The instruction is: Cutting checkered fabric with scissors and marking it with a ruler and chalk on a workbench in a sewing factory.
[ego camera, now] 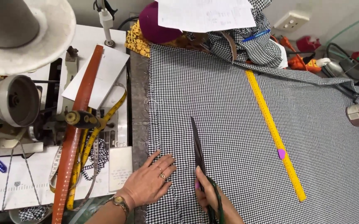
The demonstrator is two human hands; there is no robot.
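- My right hand is closed around the handles of the scissors; my fingers go through the dark green loops, and my forefinger lies along the metal.
- The scissors lie with their long axis nearly straight away from me, leaning a little to the left. The tip points to the far end of the table, the handles point back to my wrist.
- The blades look closed or almost closed; I cannot tell if there is a gap between them.
- The blades rest on the black and white checked fabric, which spreads out flat under my hand and in front of it.
- My left hand is just to the left of the scissors. It is open and flat, fingers spread, the palm pressing on the fabric near its frayed left edge. It holds nothing.
- To the right of my right hand, well apart, a long yellow ruler lies on the fabric, running away from me and leaning to the left, with a small pink piece of chalk on it.
- Far to the left of my left hand is a brown wooden ruler with a yellow measuring tape beside a sewing machine.
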